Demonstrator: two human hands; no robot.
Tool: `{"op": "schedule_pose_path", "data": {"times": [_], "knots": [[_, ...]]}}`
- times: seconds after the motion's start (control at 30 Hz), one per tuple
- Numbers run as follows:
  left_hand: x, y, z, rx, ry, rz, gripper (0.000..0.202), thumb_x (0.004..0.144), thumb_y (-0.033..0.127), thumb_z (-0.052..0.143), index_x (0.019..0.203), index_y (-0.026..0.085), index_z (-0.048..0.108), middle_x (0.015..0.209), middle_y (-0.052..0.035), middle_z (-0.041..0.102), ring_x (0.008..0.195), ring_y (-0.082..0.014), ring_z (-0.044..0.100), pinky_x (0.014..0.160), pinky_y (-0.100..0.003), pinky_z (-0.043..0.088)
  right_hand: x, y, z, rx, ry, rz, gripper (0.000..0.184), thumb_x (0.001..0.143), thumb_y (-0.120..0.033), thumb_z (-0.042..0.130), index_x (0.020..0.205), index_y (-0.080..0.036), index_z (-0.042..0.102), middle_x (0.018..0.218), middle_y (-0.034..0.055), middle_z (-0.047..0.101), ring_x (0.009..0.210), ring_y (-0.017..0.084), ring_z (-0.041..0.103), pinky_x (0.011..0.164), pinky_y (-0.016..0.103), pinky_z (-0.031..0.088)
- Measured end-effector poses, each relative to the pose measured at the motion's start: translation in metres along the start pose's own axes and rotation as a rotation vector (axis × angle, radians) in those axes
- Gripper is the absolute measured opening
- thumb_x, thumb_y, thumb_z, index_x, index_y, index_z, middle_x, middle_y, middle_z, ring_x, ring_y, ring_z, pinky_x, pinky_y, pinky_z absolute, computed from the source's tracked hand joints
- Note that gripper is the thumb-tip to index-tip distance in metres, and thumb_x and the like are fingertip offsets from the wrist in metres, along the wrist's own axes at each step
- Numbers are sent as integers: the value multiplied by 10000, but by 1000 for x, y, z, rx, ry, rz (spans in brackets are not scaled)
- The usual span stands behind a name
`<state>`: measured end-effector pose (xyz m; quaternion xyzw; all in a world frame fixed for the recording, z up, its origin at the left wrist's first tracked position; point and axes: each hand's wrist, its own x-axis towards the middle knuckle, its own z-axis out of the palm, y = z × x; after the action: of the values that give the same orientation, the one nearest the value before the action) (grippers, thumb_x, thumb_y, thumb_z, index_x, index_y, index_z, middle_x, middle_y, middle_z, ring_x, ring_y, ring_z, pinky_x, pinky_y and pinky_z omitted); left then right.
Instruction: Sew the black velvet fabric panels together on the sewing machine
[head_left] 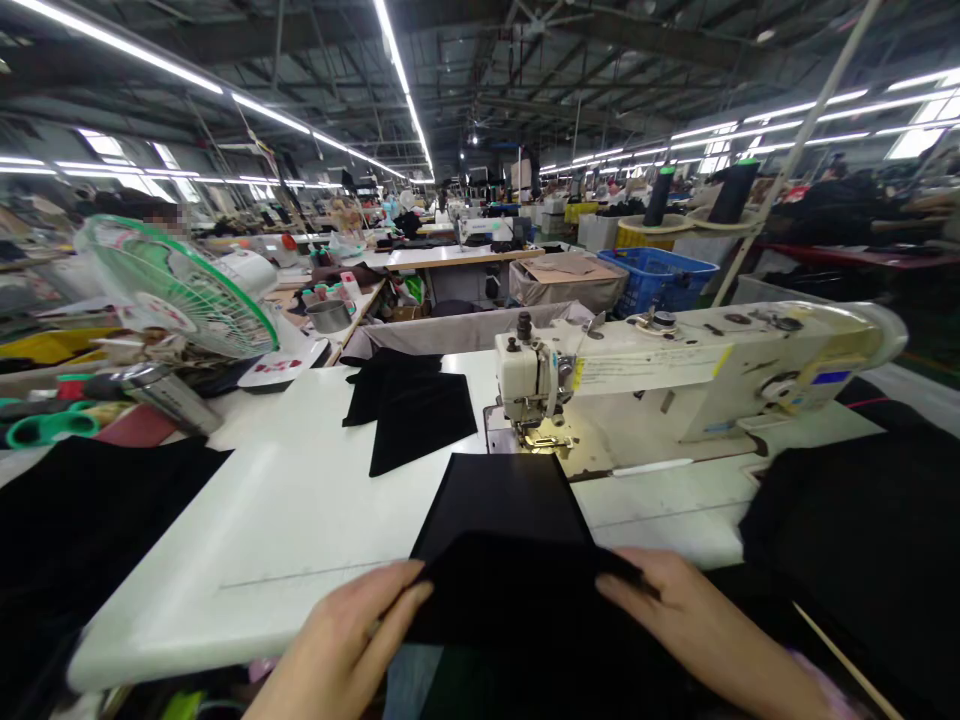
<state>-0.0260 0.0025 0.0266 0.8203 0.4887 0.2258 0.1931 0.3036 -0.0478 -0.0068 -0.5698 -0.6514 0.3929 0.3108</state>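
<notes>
A black fabric panel (510,590) is stretched between my two hands at the table's front edge. My left hand (367,610) pinches its left edge between thumb and fingers. On the other side, my right hand (660,600) grips the right edge the same way. Beyond the fold, a flat black piece (506,500) lies on the white table (300,510), its far end close to the needle area of the sewing machine (532,400). Whether it is one piece with the panel I hold, I cannot tell. More black cut pieces (420,420) lie left of the machine head.
A green fan (180,290) and a metal flask (165,395) stand at the left. Dark cloth hangs over the left corner (90,520) and is heaped at the right (847,520). Behind the machine are a blue basket (660,280) and thread cones (660,195).
</notes>
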Motion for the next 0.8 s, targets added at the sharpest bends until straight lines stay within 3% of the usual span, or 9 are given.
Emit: {"op": "schedule_pose_path", "data": {"times": [0.07, 0.17, 0.27, 0.33, 0.47, 0.63, 0.7, 0.8], "knots": [[43, -1, 8, 85, -47, -46, 324, 964, 440, 451, 832, 259, 685, 795, -35, 744, 727, -235, 697, 722, -327, 563, 30, 9, 5, -121, 213, 0, 306, 962, -419, 525, 953, -215, 752, 897, 54, 766, 823, 258, 720, 769, 349, 589], [100, -8, 24, 249, -37, -156, 243, 948, 324, 466, 779, 221, 607, 853, -65, 681, 817, -244, 656, 771, -347, 512, 74, 24, 16, -283, 489, -62, 185, 901, -310, 582, 887, -194, 725, 1073, 124, 713, 1044, 302, 651, 969, 429, 502], [132, -20, 41, 270, -39, -213, 67, 858, 207, 579, 792, 199, 591, 998, -101, 632, 962, -264, 621, 844, -362, 487, 103, 36, 25, -323, 558, -51, 101, 854, -259, 619, 834, -203, 701, 1081, 139, 681, 1073, 327, 604, 998, 490, 452], [141, -27, 50, 236, -60, -216, 66, 807, 144, 613, 791, 198, 579, 948, -91, 616, 936, -265, 617, 842, -369, 484, 113, 40, 29, -326, 585, -47, 60, 824, -237, 627, 789, -215, 670, 988, 121, 678, 998, 322, 605, 951, 498, 463], [139, -30, 58, 119, -66, -185, 191, 749, 21, 560, 756, 209, 531, 798, -39, 575, 814, -227, 606, 815, -354, 483, 116, 44, 30, -260, 612, -71, 81, 799, -258, 621, 724, -231, 604, 805, 85, 645, 847, 297, 601, 856, 477, 491], [111, -17, 52, -90, 104, -197, 156, 835, 77, 464, 865, 210, 540, 899, -40, 582, 871, -190, 604, 830, -324, 498, 93, 39, 28, -59, 636, -129, 239, 864, -448, 584, 822, -218, 633, 878, 93, 706, 831, 257, 660, 789, 398, 553], [95, -10, 46, -421, 111, -266, 137, 853, 166, 518, 970, 210, 575, 864, -16, 618, 809, -179, 628, 782, -314, 509, 78, 34, 27, 125, 613, -89, 321, 854, -492, 625, 963, -196, 685, 984, 95, 746, 911, 263, 694, 828, 395, 569], [75, 3, 40, -1055, 99, -372, 325, 765, 234, 684, 1085, 211, 628, 873, -6, 706, 797, -179, 674, 801, -307, 508, 57, 25, 26, 442, 597, 83, 491, 769, -545, 738, 1105, -187, 722, 1118, 81, 756, 1068, 306, 683, 941, 418, 547]]}}
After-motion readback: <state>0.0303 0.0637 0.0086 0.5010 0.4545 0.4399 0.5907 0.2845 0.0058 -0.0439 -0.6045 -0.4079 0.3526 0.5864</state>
